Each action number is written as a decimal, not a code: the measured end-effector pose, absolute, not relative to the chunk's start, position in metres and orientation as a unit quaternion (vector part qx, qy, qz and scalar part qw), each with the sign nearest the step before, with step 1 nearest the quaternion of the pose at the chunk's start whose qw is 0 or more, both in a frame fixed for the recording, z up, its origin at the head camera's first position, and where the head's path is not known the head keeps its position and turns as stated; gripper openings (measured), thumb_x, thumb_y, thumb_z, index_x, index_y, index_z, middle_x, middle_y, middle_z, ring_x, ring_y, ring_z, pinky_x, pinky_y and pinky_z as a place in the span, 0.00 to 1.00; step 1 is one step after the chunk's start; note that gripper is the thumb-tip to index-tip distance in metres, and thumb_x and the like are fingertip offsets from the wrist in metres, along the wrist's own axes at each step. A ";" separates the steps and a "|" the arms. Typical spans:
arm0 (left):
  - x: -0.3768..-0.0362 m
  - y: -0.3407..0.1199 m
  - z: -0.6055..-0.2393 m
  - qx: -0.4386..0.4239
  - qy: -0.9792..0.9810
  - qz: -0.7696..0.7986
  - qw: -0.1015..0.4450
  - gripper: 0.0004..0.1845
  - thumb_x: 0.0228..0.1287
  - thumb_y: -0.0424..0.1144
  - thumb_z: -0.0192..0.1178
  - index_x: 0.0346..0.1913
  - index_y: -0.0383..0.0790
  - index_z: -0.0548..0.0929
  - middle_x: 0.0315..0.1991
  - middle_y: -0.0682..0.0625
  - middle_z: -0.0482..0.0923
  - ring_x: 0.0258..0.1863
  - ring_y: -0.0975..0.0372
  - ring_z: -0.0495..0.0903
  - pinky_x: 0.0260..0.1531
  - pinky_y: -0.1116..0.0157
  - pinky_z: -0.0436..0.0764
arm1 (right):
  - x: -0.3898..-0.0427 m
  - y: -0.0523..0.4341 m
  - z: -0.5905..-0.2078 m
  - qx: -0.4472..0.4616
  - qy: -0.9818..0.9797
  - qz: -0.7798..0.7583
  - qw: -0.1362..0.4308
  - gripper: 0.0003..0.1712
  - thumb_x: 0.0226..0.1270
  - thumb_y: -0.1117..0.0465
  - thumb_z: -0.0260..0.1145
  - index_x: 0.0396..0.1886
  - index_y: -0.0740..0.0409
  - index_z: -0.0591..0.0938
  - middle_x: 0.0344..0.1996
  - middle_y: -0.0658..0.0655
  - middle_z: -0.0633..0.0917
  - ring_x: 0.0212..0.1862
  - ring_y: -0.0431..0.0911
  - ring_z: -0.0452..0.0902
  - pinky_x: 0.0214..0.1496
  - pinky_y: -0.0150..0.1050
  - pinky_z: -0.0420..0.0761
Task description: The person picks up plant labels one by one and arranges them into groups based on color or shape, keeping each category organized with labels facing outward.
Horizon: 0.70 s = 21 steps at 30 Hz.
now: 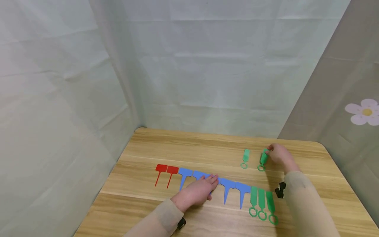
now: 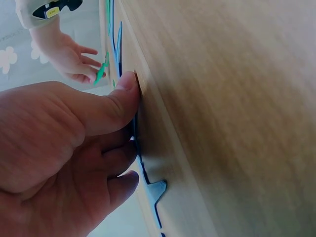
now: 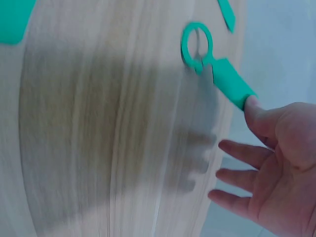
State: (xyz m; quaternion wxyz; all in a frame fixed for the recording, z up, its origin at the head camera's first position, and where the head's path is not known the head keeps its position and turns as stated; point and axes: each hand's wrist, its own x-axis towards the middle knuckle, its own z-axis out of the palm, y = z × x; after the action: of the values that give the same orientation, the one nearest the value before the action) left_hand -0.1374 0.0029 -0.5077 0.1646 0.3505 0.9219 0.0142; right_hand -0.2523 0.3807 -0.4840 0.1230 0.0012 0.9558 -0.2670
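Observation:
My right hand (image 1: 279,155) pinches the flat end of a green plant label with a ring (image 3: 231,81) between thumb and forefinger. Its other fingers are spread, and the label tilts up from the table, ring end lowest. Farther left lies another green ring label (image 1: 246,154). My left hand (image 1: 195,191) rests palm down across the row of blue T-shaped plant labels (image 1: 228,183), fingers extended and covering part of the row. In the left wrist view, the thumb (image 2: 116,106) and fingertips lie along the labels' edge.
Two red T-shaped labels (image 1: 161,168) begin the row at its left end. Three green ring labels (image 1: 262,197) stand side by side at its right end. The wooden table (image 1: 142,207) meets pale cloth walls (image 1: 207,82) at the back and sides.

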 end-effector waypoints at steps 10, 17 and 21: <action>-0.136 0.006 -0.505 0.354 0.921 0.010 0.164 0.36 0.77 0.40 0.65 0.83 0.42 0.66 0.85 0.52 0.56 0.83 0.61 0.56 0.80 0.59 0.60 | -0.231 0.422 -0.476 -0.033 0.924 -0.355 0.142 0.31 0.91 0.50 0.50 0.63 0.79 0.75 0.63 0.81 0.75 0.64 0.75 0.72 0.61 0.68 0.77; -0.135 0.006 -0.506 0.351 0.921 0.008 0.166 0.36 0.77 0.40 0.64 0.83 0.42 0.66 0.85 0.52 0.56 0.83 0.61 0.56 0.81 0.59 0.60 | -0.209 0.441 -0.473 -0.055 0.914 -0.374 0.150 0.32 0.90 0.49 0.52 0.64 0.78 0.78 0.67 0.81 0.74 0.69 0.77 0.70 0.65 0.73 0.74; -0.135 0.006 -0.506 0.352 0.921 0.007 0.165 0.36 0.78 0.40 0.64 0.83 0.42 0.65 0.85 0.52 0.56 0.83 0.61 0.55 0.80 0.59 0.60 | -0.196 0.449 -0.474 -0.074 0.909 -0.381 0.150 0.28 0.91 0.53 0.51 0.62 0.75 0.81 0.70 0.81 0.73 0.70 0.77 0.69 0.66 0.72 0.74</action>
State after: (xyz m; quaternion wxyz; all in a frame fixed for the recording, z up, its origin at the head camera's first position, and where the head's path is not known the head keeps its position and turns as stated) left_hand -0.1348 0.0059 -0.5061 0.1651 0.3516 0.9215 0.0074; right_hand -0.1963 0.4494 -0.4737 0.1503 -0.0737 0.9094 -0.3808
